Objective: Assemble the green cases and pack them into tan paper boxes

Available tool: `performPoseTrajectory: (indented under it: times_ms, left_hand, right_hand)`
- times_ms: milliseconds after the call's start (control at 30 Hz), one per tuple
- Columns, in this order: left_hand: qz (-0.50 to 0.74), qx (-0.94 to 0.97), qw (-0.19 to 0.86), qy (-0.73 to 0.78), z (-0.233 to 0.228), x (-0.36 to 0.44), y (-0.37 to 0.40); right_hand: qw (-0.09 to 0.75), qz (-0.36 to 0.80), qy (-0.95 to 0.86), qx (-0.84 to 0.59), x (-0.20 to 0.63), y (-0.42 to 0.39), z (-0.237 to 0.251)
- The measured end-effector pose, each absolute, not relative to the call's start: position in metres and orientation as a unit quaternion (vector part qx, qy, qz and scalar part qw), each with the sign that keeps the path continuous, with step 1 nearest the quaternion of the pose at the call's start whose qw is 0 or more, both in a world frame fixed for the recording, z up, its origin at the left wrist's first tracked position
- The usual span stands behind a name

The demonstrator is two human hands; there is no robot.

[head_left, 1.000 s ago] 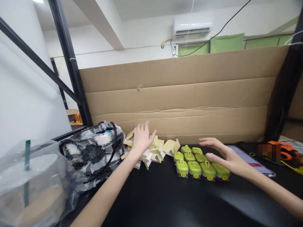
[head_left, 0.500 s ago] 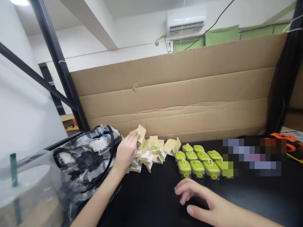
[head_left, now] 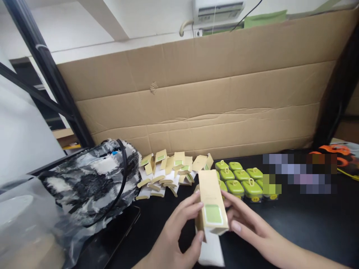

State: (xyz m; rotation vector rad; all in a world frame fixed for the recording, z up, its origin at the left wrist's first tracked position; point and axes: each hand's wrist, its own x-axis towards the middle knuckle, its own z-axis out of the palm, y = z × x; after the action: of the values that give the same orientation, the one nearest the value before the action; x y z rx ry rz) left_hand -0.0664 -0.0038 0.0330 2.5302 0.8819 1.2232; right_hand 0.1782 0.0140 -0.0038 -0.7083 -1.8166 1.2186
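Between my two hands, over the front of the black table point(head_left: 297, 224), is a small tan cardboard box point(head_left: 211, 194) with a green label and a white flap hanging from its lower end. My left hand point(head_left: 179, 228) grips its left side with thumb and fingers. On the right side, the fingertips of my right hand point(head_left: 246, 224) press against it. Behind the box stand several green lidded containers point(head_left: 251, 186) with loop handles, partly hidden by it. Farther left lies a loose pile of flattened tan and white boxes point(head_left: 168, 168).
A black, white and grey bag point(head_left: 98, 179) with a black strap sits at the left. In front of it are a dark phone point(head_left: 120, 231) and a clear plastic bag point(head_left: 42, 224). A cardboard panel point(head_left: 196, 97) closes the back. Orange items point(head_left: 336, 151) lie far right.
My left hand has come from the pile to the front centre with one box. My right hand, open and bare before, now touches that box. The view has tilted down.
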Motion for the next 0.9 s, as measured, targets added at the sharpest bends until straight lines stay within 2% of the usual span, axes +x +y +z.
performPoseTrajectory:
  times_ms: [67,167,300,433,667,900]
  left_hand:
    - [0.378,0.871,0.161,0.270,0.034,-0.072,-0.003]
    - [0.320,0.897,0.169,0.255,0.038,-0.077,-0.001]
    - [0.274,0.908,0.151,0.277,0.038,-0.076,0.000]
    - [0.247,0.911,0.133,0.301,0.035,-0.071,0.002]
    - [0.264,0.884,0.187,0.339,0.031,-0.068,0.003]
    - [0.278,0.849,0.254,0.372,0.029,-0.066,0.000]
  right_hand:
    - [0.370,0.453,-0.742,-0.327,0.179,0.013,0.000]
    - [0.321,0.399,-0.784,-0.352,0.181,0.010,0.005]
    - [0.345,0.379,-0.800,-0.311,0.185,0.004,0.003]
    - [0.360,0.313,-0.834,-0.279,0.190,0.000,0.004]
    - [0.299,0.169,-0.912,-0.222,0.190,-0.006,0.017]
    - [0.296,0.047,-0.937,-0.182,0.193,-0.004,0.022]
